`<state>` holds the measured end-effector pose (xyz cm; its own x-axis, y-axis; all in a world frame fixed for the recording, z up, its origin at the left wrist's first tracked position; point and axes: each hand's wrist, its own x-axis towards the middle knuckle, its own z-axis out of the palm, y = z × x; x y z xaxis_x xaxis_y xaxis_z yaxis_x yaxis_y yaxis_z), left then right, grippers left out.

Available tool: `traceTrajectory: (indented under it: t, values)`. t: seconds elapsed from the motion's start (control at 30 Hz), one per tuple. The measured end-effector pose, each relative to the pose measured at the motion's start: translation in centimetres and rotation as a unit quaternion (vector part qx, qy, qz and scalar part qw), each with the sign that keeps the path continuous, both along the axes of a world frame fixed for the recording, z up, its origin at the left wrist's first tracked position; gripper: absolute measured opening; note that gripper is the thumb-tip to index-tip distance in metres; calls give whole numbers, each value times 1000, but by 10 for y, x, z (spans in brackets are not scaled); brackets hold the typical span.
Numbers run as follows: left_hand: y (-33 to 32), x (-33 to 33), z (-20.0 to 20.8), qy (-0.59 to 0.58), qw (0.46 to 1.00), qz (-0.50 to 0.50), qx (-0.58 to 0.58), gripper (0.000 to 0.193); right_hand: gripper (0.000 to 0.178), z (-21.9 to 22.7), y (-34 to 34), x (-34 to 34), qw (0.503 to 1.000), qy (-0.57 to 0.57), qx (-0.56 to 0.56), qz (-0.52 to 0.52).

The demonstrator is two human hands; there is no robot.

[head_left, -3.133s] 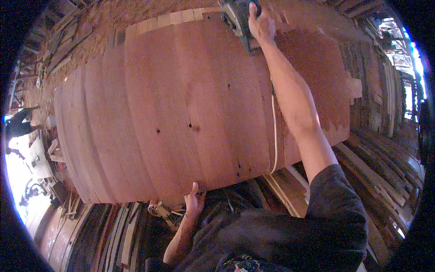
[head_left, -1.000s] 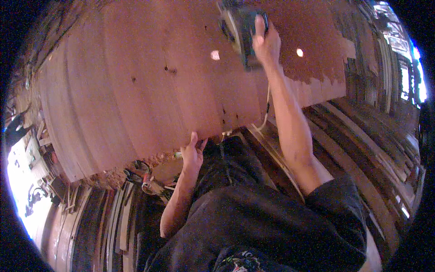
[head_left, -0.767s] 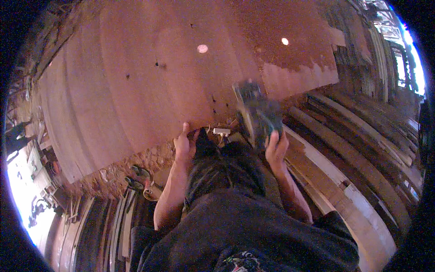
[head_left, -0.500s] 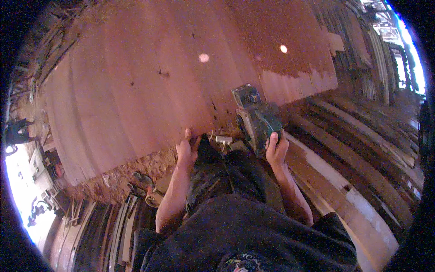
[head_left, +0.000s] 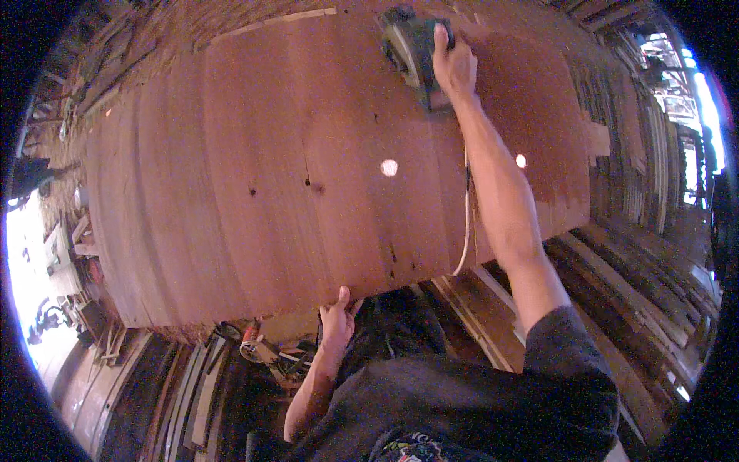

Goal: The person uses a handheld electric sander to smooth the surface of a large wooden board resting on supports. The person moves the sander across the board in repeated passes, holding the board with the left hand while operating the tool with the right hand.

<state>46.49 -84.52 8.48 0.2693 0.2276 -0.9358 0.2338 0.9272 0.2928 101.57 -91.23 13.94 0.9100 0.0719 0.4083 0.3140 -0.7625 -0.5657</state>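
Observation:
A large reddish wooden panel (head_left: 231,231), made of joined planks, spreads in front of me, with dark knots and bright round light spots on it. My right hand (head_left: 456,68), arm stretched out, grips a dark green belt sander (head_left: 416,50) near the panel's far edge, its thumb on top. The sander rests on the wood and looks slightly blurred. Its pale cord (head_left: 467,223) hangs down across the panel and over the near edge. My left hand (head_left: 337,319) holds the near edge, thumb on top and the other fingers partly hidden.
Long boards (head_left: 616,285) lie stacked at the right, and more planks (head_left: 173,393) stand at the lower left. Below the near edge, left of my left hand, is a clutter of tools and scraps (head_left: 265,350). Wood shavings and offcuts lie beyond the far edge.
My right hand has pushed the sander from the panel's near edge away to its far edge, the arm now extended. The left hand stays at the near edge. The view has shifted.

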Motion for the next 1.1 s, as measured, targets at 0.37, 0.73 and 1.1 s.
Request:
traceTrajectory:
  t: [0.37, 0.73, 1.1]
  values:
    - [-1, 7, 14, -1, 1000, -13, -1, 43, 79, -16, 24, 108, 967, 226, 106, 57]
    - [-5, 4, 0, -66, 996, -32, 41, 34, 46, 17, -162, -310, 947, 251, 198, 30]
    - [37, -29, -42, -86, 995, -20, 41, 36, 43, 41, -251, -569, 931, 236, 259, -100]
